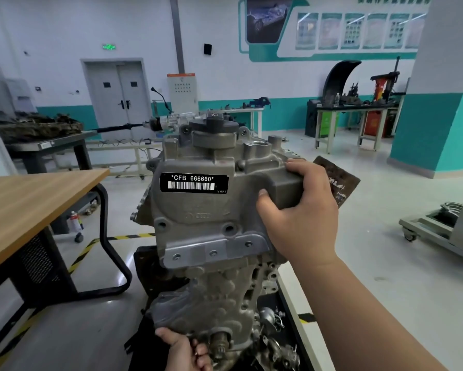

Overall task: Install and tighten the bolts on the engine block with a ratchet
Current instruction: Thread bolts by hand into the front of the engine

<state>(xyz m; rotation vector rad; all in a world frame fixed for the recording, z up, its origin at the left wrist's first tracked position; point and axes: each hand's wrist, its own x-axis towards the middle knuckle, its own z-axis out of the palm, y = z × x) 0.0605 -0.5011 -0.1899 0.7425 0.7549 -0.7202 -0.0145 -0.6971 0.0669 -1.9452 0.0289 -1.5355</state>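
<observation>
My right grip (300,218) is wrapped round the boxy upper right corner of the engine block (206,210), thumb pressed on its front face and fingers curled over the top edge. My left grip (183,352) sits at the block's lower left edge, just beside a short shaft stub (221,342), fingers curled, though I cannot tell whether they hold anything. The block stands upright before me, its black label (193,183) facing me, to the right of a wooden tabletop (24,204).
</observation>
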